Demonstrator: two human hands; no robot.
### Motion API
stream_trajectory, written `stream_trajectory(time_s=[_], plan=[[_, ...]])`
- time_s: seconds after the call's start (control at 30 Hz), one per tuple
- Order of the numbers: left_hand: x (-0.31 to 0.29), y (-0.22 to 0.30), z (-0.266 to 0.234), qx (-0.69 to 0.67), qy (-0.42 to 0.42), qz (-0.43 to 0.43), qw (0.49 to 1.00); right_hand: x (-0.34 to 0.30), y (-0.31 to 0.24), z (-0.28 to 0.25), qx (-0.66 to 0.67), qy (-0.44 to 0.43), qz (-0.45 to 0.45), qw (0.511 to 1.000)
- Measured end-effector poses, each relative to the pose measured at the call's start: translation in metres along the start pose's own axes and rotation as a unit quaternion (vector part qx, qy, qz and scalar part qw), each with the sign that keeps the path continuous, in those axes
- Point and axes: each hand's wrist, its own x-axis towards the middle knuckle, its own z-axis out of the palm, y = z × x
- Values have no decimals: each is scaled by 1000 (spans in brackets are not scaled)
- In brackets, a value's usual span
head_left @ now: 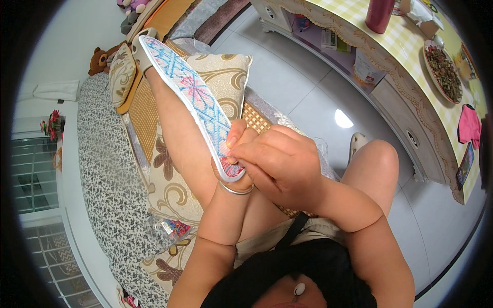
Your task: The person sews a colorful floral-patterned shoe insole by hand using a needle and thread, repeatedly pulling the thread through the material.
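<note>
A long insole [192, 92] with a white border and a blue, pink and red cross-stitch pattern slants over my outstretched leg. Its near, rounded end rests in my left hand [244, 137], whose fingers curl round it from beneath and the side; a bangle [236, 190] circles that wrist. Over the same end, my right hand [282, 156] is closed in a pinch, with thumb and forefinger against the stitched face. Anything between those fingertips is too small or hidden to make out.
Patterned cushions [221, 72] lie on the woven-mat seat around my leg. A clear bag with bright coloured contents [177, 227] sits to the left. At right, a table with a checked cloth [349, 15] bears a dish [442, 72], a phone [465, 167] and a pink cloth [468, 126].
</note>
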Motion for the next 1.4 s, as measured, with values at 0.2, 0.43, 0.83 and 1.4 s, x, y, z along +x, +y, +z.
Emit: stream_trajectory(time_s=[0.2, 0.43, 0.83, 1.4], plan=[[-5, 0, 1, 39, 36, 32, 998, 2, -3, -1, -1, -17, 22, 1000], [-13, 12, 23, 232, 162, 115, 952, 5, 3, -7, 115, -50, 195, 973], [-15, 13, 41, 439, 241, 223, 836, 6, 27, -1, 46, 11, 161, 986], [-13, 10, 40, 589, 259, 309, 700, 13, 9, -59, 146, 183, 114, 966]])
